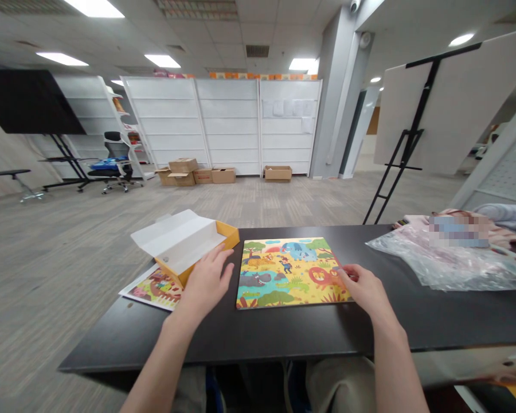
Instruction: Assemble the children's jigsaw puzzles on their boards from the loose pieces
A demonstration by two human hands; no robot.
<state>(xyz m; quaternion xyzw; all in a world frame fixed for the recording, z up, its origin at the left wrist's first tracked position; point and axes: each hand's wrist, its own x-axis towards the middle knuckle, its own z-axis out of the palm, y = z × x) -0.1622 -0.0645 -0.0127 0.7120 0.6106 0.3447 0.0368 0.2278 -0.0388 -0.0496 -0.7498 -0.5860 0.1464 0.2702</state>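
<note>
A colourful animal puzzle board lies flat on the black table in front of me. My left hand rests on the table at the board's left edge, fingers stretched out and a little apart, touching the corner of an open orange box with a white lid. My right hand lies at the board's right edge, fingers extended onto its lower right corner. Neither hand holds anything.
A printed sheet sticks out under the box at the table's left edge. Crumpled clear plastic lies at the right. An easel with a white board stands behind the table. Cardboard boxes and an office chair stand far off.
</note>
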